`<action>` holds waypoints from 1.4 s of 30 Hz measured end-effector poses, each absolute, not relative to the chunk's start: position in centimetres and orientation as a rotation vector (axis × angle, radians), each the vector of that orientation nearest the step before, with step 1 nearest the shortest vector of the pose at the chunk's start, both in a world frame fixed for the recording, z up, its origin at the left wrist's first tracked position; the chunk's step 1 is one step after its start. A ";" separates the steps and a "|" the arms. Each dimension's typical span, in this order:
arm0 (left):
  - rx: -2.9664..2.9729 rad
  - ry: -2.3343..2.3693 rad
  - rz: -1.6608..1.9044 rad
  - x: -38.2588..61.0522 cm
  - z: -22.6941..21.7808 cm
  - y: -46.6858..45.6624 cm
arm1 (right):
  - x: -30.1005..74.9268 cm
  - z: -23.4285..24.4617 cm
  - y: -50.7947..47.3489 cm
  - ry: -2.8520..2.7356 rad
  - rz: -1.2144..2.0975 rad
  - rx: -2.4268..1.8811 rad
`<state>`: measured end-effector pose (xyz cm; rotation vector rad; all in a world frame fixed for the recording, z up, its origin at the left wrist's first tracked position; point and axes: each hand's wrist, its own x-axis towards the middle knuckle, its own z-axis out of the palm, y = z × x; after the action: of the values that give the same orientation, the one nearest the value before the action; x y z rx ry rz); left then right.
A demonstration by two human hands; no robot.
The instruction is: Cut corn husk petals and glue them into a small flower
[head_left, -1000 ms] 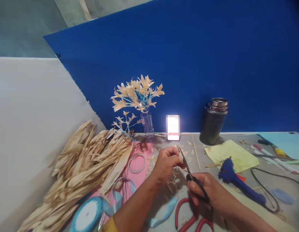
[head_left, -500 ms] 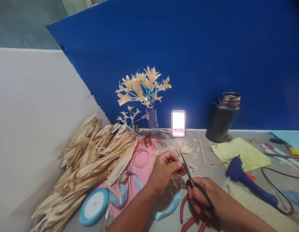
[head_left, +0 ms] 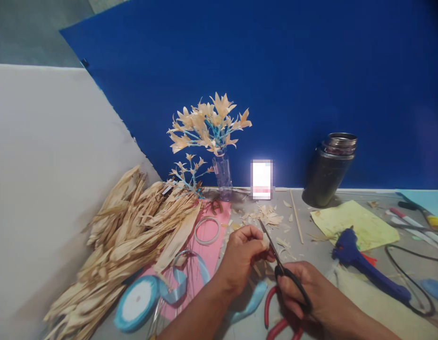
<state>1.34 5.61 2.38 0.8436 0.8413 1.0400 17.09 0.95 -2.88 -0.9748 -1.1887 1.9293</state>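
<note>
My left hand (head_left: 245, 252) pinches a small pale piece of dried husk (head_left: 265, 241) between thumb and fingers. My right hand (head_left: 300, 288) is closed around the black handles of a pair of scissors (head_left: 273, 245). The slim blades point up and to the left, right beside the husk piece, and look nearly closed. Cut pale petals and scraps (head_left: 270, 216) lie on the table beyond my hands. Red-handled pliers (head_left: 270, 307) rest partly under my right hand. A blue ribbon end (head_left: 252, 302) lies between my forearms.
Dried husks (head_left: 134, 236) are heaped left, beside a blue ribbon spool (head_left: 137, 302). Husk flowers (head_left: 208, 123) stand in a clear bottle (head_left: 222, 177). A dark flask (head_left: 328, 172), a glowing blurred screen (head_left: 262, 179), a yellow sheet (head_left: 357, 224) and a blue glue gun (head_left: 367, 269) with a cord are around.
The scissors and both hands have barely moved, keeping the same grips. The view has shifted very slightly.
</note>
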 end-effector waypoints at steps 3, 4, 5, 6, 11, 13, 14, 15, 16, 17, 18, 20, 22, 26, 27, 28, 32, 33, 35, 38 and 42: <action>0.868 0.877 1.050 1.1 2.4 5.8 | 17.2 -2.2 1.0 -1.198 1.912 -1.026; 0.884 0.892 1.057 1.0 2.4 5.8 | 17.3 -2.0 1.1 -1.225 1.909 -1.035; 0.903 0.905 1.063 0.8 2.5 5.9 | 17.5 -1.7 1.2 -1.254 1.913 -1.036; 0.921 0.912 1.064 0.6 2.5 6.0 | 17.7 -1.5 1.2 -1.274 1.920 -1.032; 0.913 0.869 0.983 -0.2 3.1 6.2 | 18.5 -1.3 1.5 -1.351 1.901 -1.003; 0.884 0.832 0.941 -0.3 3.2 6.1 | 18.6 -1.4 1.5 -1.355 1.894 -1.001; 0.871 0.815 0.926 -0.3 3.3 6.1 | 18.7 -1.4 1.5 -1.342 1.893 -0.999; 0.861 0.802 0.912 -0.3 3.3 6.0 | 18.7 -1.5 1.6 -1.337 1.890 -0.996; 0.852 0.796 0.904 -0.3 3.2 6.0 | 18.7 -1.5 1.6 -1.344 1.883 -0.995; 0.846 0.797 0.899 -0.3 3.2 6.1 | 18.8 -1.4 1.6 -1.372 1.873 -0.997; 0.842 0.802 0.900 -0.3 3.2 6.1 | 18.9 -1.3 1.7 -1.414 1.864 -1.005; 0.848 0.810 0.910 -0.5 3.2 6.3 | 19.1 -1.1 1.8 -1.500 1.848 -1.027; 0.869 0.811 0.929 -0.8 3.3 6.5 | 19.4 -0.7 1.8 -1.567 1.857 -1.039; 0.929 0.801 0.922 -1.4 3.7 6.9 | 19.7 -0.2 1.8 -1.673 1.881 -1.021; 0.941 0.799 0.913 -1.5 3.7 6.9 | 19.7 -0.1 1.8 -1.689 1.878 -1.010; 0.951 0.798 0.902 -1.6 3.7 7.0 | 19.7 -0.1 1.8 -1.697 1.875 -0.997; 0.980 0.811 0.874 -1.9 3.5 7.0 | 19.8 -0.1 1.9 -1.699 1.895 -0.983; 0.986 0.818 0.872 -1.9 3.5 7.0 | 19.8 -0.2 1.9 -1.695 1.898 -0.998; 1.000 0.836 0.876 -1.9 3.4 7.0 | 19.8 -0.4 1.9 -1.683 1.900 -1.033; 1.019 0.869 0.886 -1.9 3.4 6.9 | 19.8 -0.7 1.9 -1.657 1.916 -1.077; 1.037 0.903 0.894 -1.9 3.4 6.8 | 19.7 -1.0 1.9 -1.631 1.946 -1.119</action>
<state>-1.88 6.82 3.41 1.0368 0.9027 0.8939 19.75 1.91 -0.96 -1.1195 -1.6311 1.9464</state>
